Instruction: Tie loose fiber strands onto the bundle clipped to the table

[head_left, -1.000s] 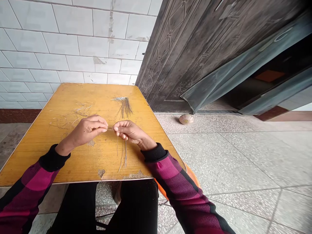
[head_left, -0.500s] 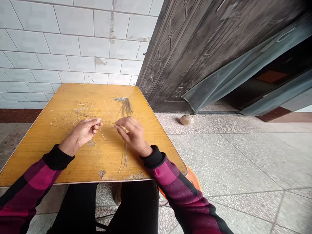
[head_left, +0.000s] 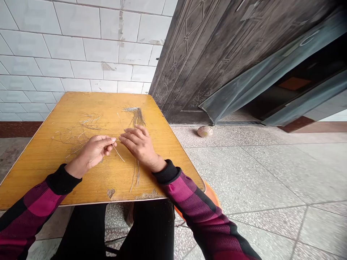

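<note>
The person sits at a yellow table (head_left: 89,187). The left hand (head_left: 97,151) is mostly closed. Its thumb and pointing finger pinch a thin wire (head_left: 119,154), and the other fingers curl under. One end of the wire hangs down from the pinch and leans toward the right hand (head_left: 139,147). A short bit of it also goes across the small gap between the two hands, above the middle of the table.

The right hand is palm down and partly open, with its fingers bent and a little apart. Its fingertips are at the wire, but the thumb is hidden, so one cannot tell if it grips.

Near the left hand, a messy pile (head_left: 89,122) of loose wires lies on the table. Past the right hand, toward the back, is a thick bunch (head_left: 138,115) of wires with a bend in it. A few straight wires (head_left: 138,175) come out below the right hand and point to the front edge. The table top is chipped there.

A white tile wall (head_left: 72,50) stands behind the table. To the right are a dark door (head_left: 189,72), a ball (head_left: 205,131) on the floor and something orange (head_left: 213,194) beside the table.
</note>
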Available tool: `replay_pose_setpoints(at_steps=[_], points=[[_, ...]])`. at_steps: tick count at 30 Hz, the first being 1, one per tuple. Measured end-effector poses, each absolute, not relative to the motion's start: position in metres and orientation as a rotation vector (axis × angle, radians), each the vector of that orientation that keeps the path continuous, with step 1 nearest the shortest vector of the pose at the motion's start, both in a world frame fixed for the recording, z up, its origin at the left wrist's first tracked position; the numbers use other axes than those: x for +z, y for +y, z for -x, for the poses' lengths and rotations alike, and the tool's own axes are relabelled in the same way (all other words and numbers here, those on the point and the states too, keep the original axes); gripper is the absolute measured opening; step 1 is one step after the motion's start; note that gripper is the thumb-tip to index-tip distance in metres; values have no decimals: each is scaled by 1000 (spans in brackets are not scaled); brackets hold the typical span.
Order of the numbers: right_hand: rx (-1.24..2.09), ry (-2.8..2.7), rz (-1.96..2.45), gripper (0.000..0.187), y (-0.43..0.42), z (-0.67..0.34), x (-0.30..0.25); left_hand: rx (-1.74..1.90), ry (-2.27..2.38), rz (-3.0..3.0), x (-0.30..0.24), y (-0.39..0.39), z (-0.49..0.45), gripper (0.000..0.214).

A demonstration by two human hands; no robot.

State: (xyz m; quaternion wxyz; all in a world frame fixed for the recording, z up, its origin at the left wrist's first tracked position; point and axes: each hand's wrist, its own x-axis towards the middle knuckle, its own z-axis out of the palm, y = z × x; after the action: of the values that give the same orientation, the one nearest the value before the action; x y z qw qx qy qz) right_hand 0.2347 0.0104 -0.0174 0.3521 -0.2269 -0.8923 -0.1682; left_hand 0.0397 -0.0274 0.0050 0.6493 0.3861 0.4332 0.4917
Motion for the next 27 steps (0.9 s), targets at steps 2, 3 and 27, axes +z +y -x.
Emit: replay_pose_setpoints(at_steps=[2,3,27], points=[[-440,-2328,602,27,13,-236,-16,1037,940,-818,5,-28,-40,12],[-437,-2333,616,28,14,-238,-16,1015,927,-795,5,-28,-40,11],[-493,-2468,814,34,32,-259,-13,977,924,-777,16,-21,-12,12]])
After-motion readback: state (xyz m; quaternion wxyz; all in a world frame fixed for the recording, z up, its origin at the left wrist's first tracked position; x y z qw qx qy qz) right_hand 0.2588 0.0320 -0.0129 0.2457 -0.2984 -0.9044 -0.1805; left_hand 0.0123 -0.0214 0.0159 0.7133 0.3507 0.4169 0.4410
